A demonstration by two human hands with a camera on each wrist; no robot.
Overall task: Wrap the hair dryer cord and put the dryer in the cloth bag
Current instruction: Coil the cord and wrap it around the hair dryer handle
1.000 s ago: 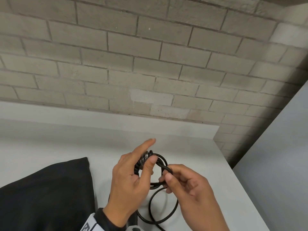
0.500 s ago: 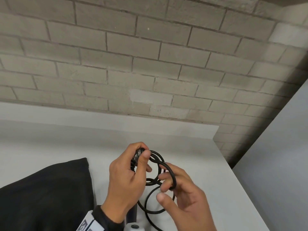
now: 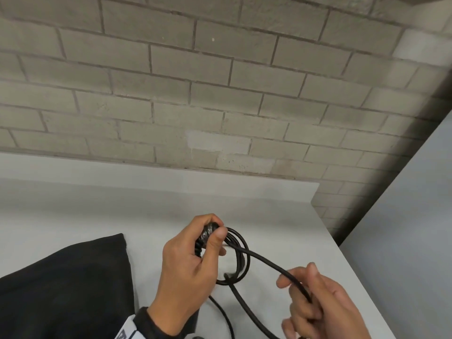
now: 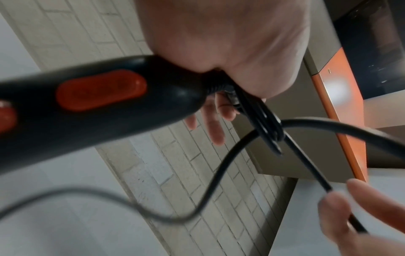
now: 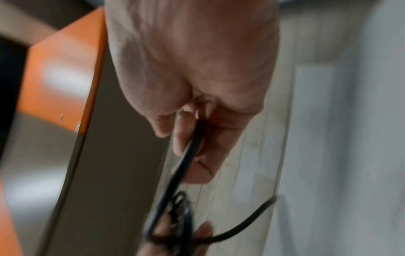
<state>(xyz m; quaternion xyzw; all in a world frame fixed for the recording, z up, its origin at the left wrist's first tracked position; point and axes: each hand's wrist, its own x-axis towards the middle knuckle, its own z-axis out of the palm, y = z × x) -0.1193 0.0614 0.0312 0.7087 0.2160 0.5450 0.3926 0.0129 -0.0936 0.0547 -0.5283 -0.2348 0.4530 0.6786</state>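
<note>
Two hands work above a pale bench (image 3: 281, 216) in front of a brick wall (image 3: 220, 81). Left hand (image 3: 188, 270) grips the end of the hair dryer handle (image 4: 92, 107), where the cord (image 3: 266, 261) comes out; its fingers and thumb are curled round the handle end and pin several finished cord loops (image 3: 238, 255) against it. Right hand (image 3: 318, 307) pinches the loose cord between thumb and curled fingers. Half a second ago this hand was close to the loops, laying one on; now it has drawn away to the right, pulling a straight length of cord out from the bundle. That suggests another loop is about to be made, so wrapping is not finished. More slack cord trails down toward the bench. Black cloth bag (image 3: 63, 285) lies flat on the bench to the left, the dryer not yet in it.
</note>
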